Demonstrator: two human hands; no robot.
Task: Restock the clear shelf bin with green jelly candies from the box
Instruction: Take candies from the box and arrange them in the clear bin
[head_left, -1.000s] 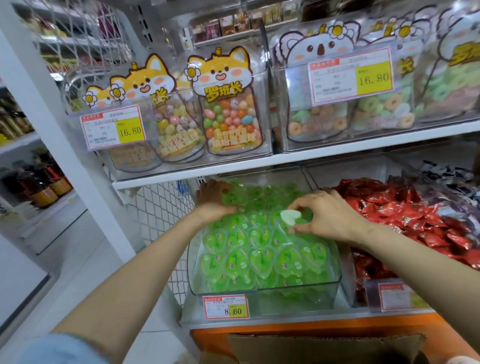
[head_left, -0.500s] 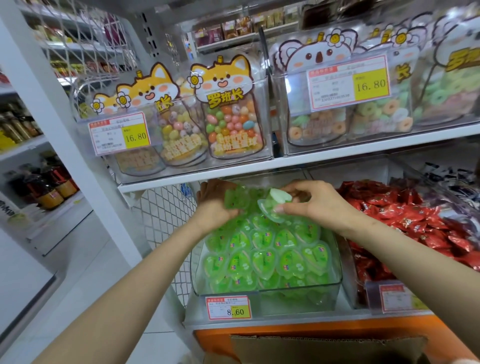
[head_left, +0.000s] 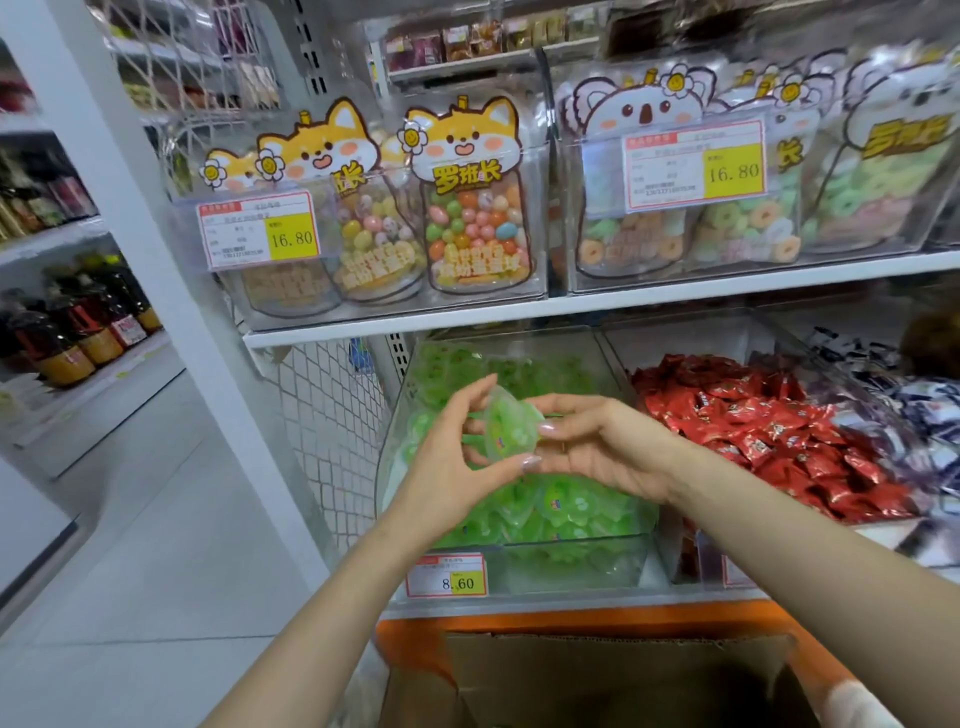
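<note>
Nearest me, the open cardboard box (head_left: 623, 675) sits below the clear bin (head_left: 576, 566). Above the bin, my left hand (head_left: 447, 467) and right hand (head_left: 597, 452) pinch one green jelly cup (head_left: 511, 428) between their fingertips. More green jellies (head_left: 566, 509) lie inside the bin, red wrapped candies (head_left: 769, 426) right of it.

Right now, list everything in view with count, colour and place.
clear shelf bin: one, transparent, lower shelf
held jelly candy: one, green, between both hands above the bin
jelly candies: many, green, in the bin
8.60 price tag: one, red, white, yellow, bin front
red wrapped candies: many, next bin right
fox pouches: at least three, orange-topped, upper shelf left
koala pouches: at least three, white-topped, upper shelf right
16.80 price tags: two, yellow-white, upper bins
cardboard box: one, brown, below the shelf
bottles: several, dark, far left
left hand: pinches the held candy
right hand: holds it too
</note>
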